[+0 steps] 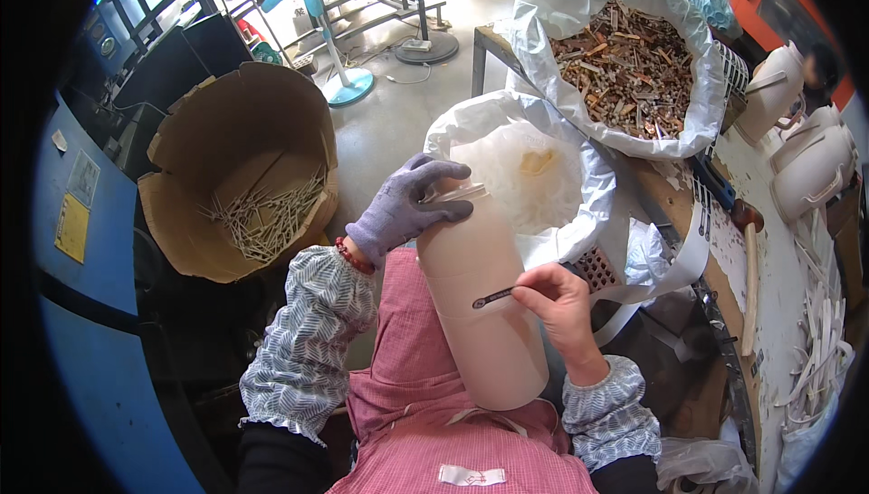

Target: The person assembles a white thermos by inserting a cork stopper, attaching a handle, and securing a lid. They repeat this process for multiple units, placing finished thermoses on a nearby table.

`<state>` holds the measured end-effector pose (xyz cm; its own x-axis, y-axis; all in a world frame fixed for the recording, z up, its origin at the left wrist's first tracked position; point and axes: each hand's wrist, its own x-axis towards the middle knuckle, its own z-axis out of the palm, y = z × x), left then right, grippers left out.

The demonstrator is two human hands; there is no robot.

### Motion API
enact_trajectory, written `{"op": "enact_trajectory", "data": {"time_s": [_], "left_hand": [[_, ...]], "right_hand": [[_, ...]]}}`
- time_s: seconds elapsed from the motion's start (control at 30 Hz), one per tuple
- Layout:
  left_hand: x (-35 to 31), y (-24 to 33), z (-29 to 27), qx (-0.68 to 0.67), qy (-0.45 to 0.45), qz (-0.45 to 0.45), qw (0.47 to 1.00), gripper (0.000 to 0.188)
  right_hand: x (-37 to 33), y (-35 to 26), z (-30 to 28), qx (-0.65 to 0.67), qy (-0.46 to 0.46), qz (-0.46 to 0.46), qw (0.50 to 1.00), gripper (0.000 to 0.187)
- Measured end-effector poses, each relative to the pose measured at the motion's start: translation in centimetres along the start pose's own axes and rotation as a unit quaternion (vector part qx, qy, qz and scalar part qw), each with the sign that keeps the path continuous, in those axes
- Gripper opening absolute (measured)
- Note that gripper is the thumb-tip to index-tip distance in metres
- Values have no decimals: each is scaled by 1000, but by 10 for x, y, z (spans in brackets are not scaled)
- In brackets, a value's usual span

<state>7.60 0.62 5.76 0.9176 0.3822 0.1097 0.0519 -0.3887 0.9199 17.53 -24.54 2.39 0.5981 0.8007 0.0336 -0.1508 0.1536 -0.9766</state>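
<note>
A pale, translucent plastic jug [484, 354] leans across my lap, its upper end tipped away from me. My left hand [407, 204], in a purple-grey glove, is closed round that upper end near the rim. Between thumb and fingertips my bare right hand [554, 306] pinches one end of a narrow dark sticker strip [493, 298]. The strip lies across the jug's side, its round end towards the left. I cannot tell whether it is stuck down there.
A cardboard drum [172, 213] with thin sticks stands at the left. Ahead is a white-lined container [593, 191] of translucent film, with a sack [543, 42] of brown scraps behind. At the right, a bench [765, 331] bears a hammer [750, 263] and several pale jugs [815, 173].
</note>
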Motion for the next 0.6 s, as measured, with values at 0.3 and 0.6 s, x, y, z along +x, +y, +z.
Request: {"op": "enact_trajectory", "data": {"time_s": [0.3,0.6], "left_hand": [[-37,-20,5,49,32,113,992,54],[-45,-16,6,154,29,163,974,57]], "right_hand": [[6,29,26,-11,41,22,999,9],[4,23,33,-46,40,16,998,10]]}}
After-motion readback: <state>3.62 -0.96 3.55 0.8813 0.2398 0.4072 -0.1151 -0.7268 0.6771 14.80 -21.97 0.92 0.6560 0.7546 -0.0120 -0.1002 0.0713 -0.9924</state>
